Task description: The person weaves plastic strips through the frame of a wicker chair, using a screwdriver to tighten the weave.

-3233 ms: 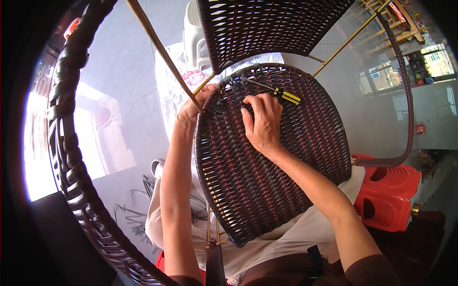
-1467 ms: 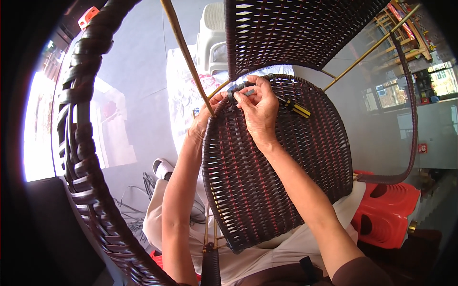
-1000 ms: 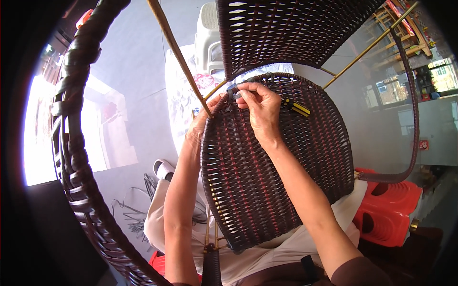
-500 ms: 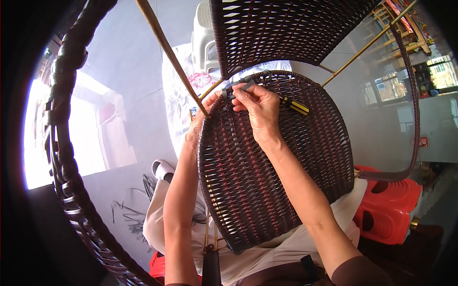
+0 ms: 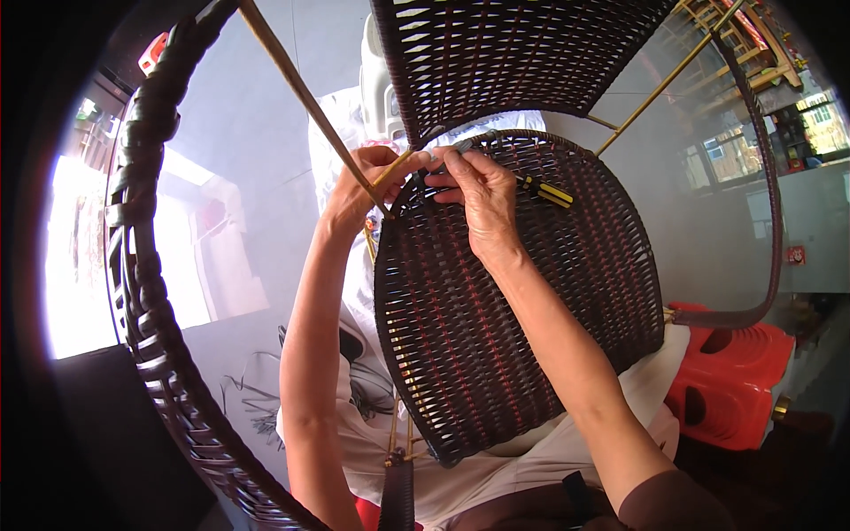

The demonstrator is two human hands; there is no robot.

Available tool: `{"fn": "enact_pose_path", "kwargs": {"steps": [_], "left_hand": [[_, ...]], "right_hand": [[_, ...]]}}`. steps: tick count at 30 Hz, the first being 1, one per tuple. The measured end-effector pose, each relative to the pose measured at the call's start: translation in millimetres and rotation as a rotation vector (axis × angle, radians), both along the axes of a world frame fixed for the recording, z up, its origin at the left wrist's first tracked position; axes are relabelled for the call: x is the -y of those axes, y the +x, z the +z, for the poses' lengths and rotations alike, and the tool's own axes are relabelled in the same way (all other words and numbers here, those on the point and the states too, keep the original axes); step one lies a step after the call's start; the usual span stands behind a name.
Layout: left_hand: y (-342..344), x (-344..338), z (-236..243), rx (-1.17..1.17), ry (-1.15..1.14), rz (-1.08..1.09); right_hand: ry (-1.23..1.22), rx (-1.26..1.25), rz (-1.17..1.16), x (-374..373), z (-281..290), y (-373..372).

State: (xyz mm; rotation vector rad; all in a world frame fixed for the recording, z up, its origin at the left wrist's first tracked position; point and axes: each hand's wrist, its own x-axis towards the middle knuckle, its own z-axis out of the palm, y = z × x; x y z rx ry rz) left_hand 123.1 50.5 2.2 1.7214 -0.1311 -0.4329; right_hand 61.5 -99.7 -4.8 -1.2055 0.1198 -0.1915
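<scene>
A brown woven chair seat [image 5: 522, 310] with reddish streaks lies across my lap. At its far left rim my right hand [image 5: 485, 195] is closed, thumb and finger pinching a dark grey flat weaving strip [image 5: 465, 145]. My left hand [image 5: 367, 181] reaches past a bare yellowish frame rod [image 5: 305, 97]; its fingertips meet my right fingertips at the strip, and it looks closed on it too. Just right of my right hand, a tool with a yellow-and-black handle [image 5: 555, 195], like a screwdriver, rests on the weave with its tip hidden.
Beyond the seat stands the woven backrest [image 5: 513, 62]. A thick woven armrest [image 5: 142, 221] curves down the left, and a thinner one [image 5: 772, 177] on the right. Red plastic stools [image 5: 730, 380] are at lower right, a white stool [image 5: 376, 88] behind. Loose strips [image 5: 257, 398] lie on the floor.
My left hand has risen from beside the seat rim to above it, its fingertips now meeting my right hand's. The right hand stays nearly in place. The view has shifted slightly.
</scene>
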Motion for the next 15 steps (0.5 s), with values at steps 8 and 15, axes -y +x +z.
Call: {"fn": "enact_pose_path", "kwargs": {"steps": [8,15], "left_hand": [[9,6,8,-0.04,0.114,-0.054],[11,3,-1,-0.07,0.028,-0.078]], "right_hand": [[0.013,-0.016,-0.103,0,3,2],[0.031,-0.02,-0.102,3,6,0]]}}
